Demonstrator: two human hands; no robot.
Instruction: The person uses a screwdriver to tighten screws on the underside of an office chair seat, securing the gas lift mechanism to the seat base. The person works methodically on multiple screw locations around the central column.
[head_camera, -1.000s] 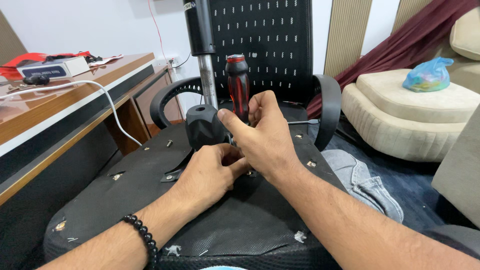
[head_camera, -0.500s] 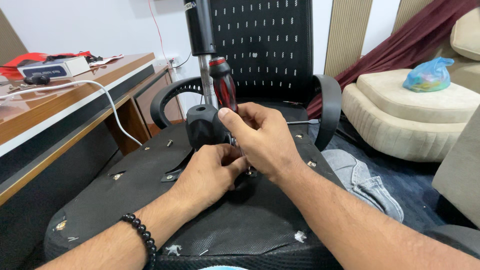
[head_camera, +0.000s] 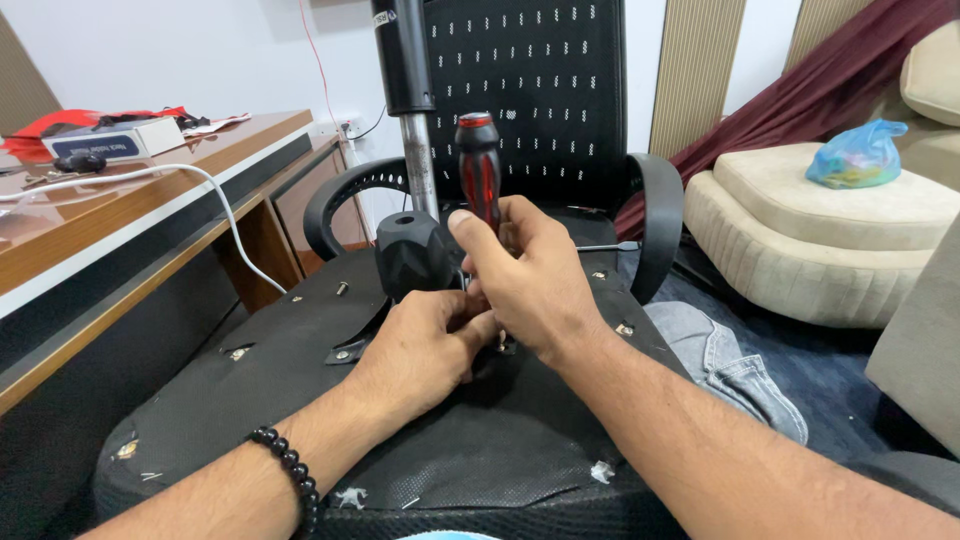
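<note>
An upturned office chair lies before me, its black seat underside (head_camera: 300, 400) facing up. A metal gas-lift column (head_camera: 415, 150) rises from a black mechanism housing (head_camera: 415, 255). My right hand (head_camera: 535, 275) grips a screwdriver with a red and black handle (head_camera: 478, 165), held nearly upright, its tip hidden behind my fingers. My left hand (head_camera: 425, 350) presses on the seat underside right beside the tip, fingers curled; what it pinches is hidden. A black bead bracelet (head_camera: 290, 475) circles my left wrist.
The chair's mesh backrest (head_camera: 530, 90) and curved armrests (head_camera: 655, 220) stand behind. A wooden desk (head_camera: 150, 200) with a white cable and a box is at left. Beige cushions (head_camera: 820, 230) with a blue bag are at right. Denim cloth (head_camera: 720, 365) lies beside the seat.
The screwdriver handle tilted left and dipped half a second ago, then came back upright. My left hand stayed in place by the tip.
</note>
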